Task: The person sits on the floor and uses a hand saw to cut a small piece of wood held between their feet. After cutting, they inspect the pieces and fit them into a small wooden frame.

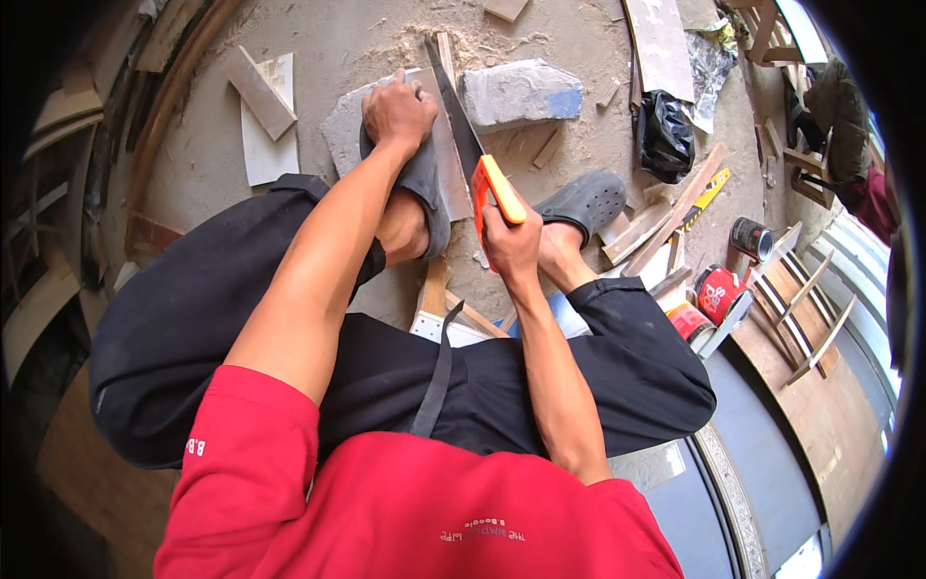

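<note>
My right hand (513, 236) is wrapped round the orange handle of a handsaw (455, 106), whose dark blade points away from me. The blade lies along the right side of a pale wooden board (449, 169). My left hand (397, 116) is closed at the board's far part, its fingers curled down on it; the underside of the grip is hidden. Just below that hand, my left foot in a grey clog (424, 183) presses on the board. A grey concrete block (341, 130) sits under the board's left side. My other clog (583, 201) rests on the floor at right.
A second concrete block (521, 95) stands right of the blade. Sawdust (386, 41) covers the floor beyond. Offcuts (262, 95) lie at left. At right are a black plastic bag (666, 137), a yellow-handled saw (709, 198), wood strips (675, 210) and cans (719, 292).
</note>
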`<state>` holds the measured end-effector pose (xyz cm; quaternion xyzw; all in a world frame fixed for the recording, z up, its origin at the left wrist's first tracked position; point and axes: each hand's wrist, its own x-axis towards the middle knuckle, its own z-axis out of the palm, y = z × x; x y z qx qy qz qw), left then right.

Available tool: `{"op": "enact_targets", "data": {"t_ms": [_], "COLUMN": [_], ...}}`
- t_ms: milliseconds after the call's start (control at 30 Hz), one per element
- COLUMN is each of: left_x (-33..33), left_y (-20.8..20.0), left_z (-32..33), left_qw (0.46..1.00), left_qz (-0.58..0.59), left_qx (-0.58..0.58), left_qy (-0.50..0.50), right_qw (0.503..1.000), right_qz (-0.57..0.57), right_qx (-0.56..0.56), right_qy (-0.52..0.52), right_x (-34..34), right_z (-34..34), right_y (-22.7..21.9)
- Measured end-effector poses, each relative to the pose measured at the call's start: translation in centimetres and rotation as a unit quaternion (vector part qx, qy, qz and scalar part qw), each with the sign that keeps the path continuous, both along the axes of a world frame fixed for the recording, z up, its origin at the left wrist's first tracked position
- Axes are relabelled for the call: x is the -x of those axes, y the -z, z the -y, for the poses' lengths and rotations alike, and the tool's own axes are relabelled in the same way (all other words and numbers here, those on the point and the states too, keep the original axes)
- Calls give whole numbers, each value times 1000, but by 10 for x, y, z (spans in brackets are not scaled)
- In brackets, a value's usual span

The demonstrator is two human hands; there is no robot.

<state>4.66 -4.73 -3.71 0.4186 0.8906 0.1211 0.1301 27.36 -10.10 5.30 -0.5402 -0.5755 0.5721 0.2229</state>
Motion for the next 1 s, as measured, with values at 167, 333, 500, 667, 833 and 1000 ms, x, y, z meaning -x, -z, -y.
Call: {"op": "enact_targets", "data": {"t_ms": [167,333,500,667,833,1000], "left_x": [3,2,3,3,3,0], "left_y": [3,7,4,4,4,1], "left_z": [6,5,2,2,1,3], "left_qw": [1000,999,999,999,999,1000], "left_qz": [-21,-19,-5,-13,-20,-16], "left_qx": [-11,-39,-31,-39,-28,-23], "left_qy": [-6,-4,-8,-16,-14,-4], "right_qw": [1000,998,999,983,999,996], "right_qz": [9,2,32,101,36,29], "right_qx": [-2,52,27,144,-13,83], "right_qy": [-5,30,-5,-47,-39,-21], "right_x": [-39,-30,-25,-15,-40,-24], "right_z": [32,29,13,-11,19,5], "right_y": [-11,-20,-78,-86,-79,-59]}}
